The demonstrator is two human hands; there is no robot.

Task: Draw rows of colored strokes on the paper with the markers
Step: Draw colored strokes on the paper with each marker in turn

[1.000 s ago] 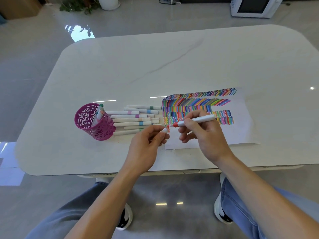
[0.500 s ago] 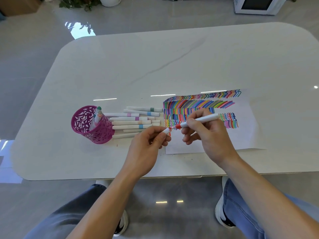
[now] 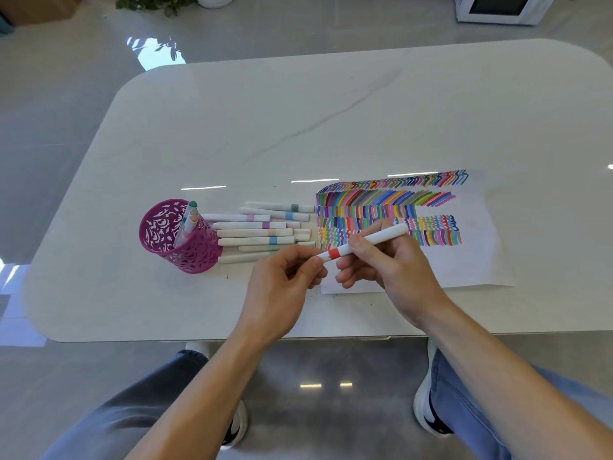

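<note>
Though slim, smooth cylindrical marker (image 3: 384, 236)

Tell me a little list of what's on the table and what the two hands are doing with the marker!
Left hand: pinches one end of the red-banded marker
Right hand: holds the same marker's barrel, above the paper
Paper: lies on the table, filled with rows of colored strokes
Purple cup: left of the paper, a few markers standing inside
Loose markers: lying side by side between cup and paper
</note>
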